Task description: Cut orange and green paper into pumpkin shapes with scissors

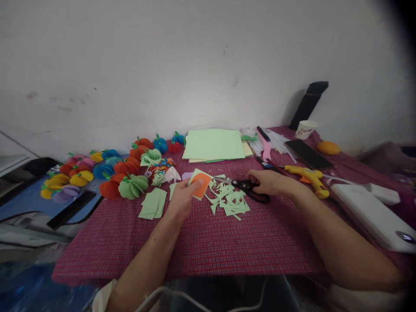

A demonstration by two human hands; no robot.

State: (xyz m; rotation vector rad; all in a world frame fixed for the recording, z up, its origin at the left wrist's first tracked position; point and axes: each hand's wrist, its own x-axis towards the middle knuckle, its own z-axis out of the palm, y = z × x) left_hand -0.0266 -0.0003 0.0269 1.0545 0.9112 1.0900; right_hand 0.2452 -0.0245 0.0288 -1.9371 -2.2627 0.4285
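Note:
My left hand (182,197) pinches a small stack of paper pieces (200,183), orange on top with pale green behind, held just above the red checked cloth (227,242). My right hand (268,182) is wrapped round the black handles of a pair of scissors (242,186). The blades point left toward the paper, a short gap away. Under the scissors lies a heap of pale green paper scraps (229,201). A few cut green squares (152,203) lie left of my left hand.
Many folded paper pumpkins (110,171) in several colours spread along the left. Green paper sheets (212,145) lie at the back. To the right are a yellow glue gun (308,175), glue sticks, a black phone (307,154), a paper cup (305,129) and a white box (370,214).

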